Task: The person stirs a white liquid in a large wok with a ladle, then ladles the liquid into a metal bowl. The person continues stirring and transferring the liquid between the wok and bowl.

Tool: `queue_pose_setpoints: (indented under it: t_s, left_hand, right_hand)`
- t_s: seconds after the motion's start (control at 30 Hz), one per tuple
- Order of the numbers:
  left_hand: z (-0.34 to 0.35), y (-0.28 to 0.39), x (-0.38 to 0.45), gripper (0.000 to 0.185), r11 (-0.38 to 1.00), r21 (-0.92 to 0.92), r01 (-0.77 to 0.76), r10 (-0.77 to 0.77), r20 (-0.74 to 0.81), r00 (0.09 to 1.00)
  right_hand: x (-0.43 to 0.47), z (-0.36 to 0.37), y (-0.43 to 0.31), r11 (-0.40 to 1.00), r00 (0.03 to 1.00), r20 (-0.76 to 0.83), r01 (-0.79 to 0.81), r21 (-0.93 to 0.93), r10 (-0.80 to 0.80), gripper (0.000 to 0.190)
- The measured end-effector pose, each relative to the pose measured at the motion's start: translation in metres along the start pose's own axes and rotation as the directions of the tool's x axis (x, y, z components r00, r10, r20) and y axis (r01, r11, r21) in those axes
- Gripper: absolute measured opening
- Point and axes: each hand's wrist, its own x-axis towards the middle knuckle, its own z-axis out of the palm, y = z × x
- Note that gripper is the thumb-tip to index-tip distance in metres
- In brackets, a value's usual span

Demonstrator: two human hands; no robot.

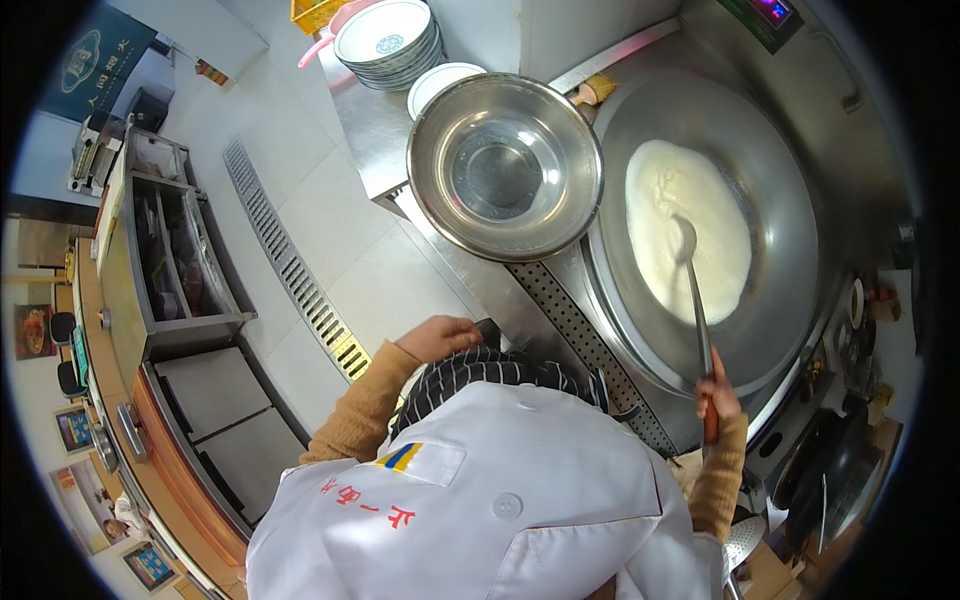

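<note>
My right hand (718, 394) grips the wooden handle of a long metal ladle (697, 292). Its bowl rests in a pool of creamy pale liquid (652, 247) at the bottom of a very large metal wok (784, 225). Some lumps show on the liquid's surface above the ladle bowl. Near the striped apron (495, 367) at my waist hangs my left hand (442, 337), its fingers curled. Whether it holds anything is not plain. A wide stainless steel basin (577, 135) stands left of the wok and looks empty apart from reflections.
Beyond the basin stand a stack of patterned plates (386, 45) and a white plate (442, 79). A bristle brush (598, 88) lies by the wok's rim. Perforated metal strip (577, 322) borders the stove. A slotted skimmer (745, 538) is at lower right, a floor drain grate (292, 255) at left.
</note>
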Motion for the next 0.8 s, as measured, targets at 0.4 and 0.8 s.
queue_pose_setpoints:
  t_s: [0.4,0.8]
  left_hand:
    - [0.037,-0.011,0.033,0.018,0.894,0.417,-0.162,0.217,-0.089,0.972]
    - [0.047,-0.015,0.114,0.021,0.387,0.859,-0.336,0.675,-0.016,0.738]
  right_hand:
    - [0.04,-0.079,0.028,0.992,0.97,-0.244,0.023,0.123,0.008,0.087]
    - [0.088,-0.004,-0.016,0.995,0.991,-0.12,0.06,0.083,-0.05,0.091]
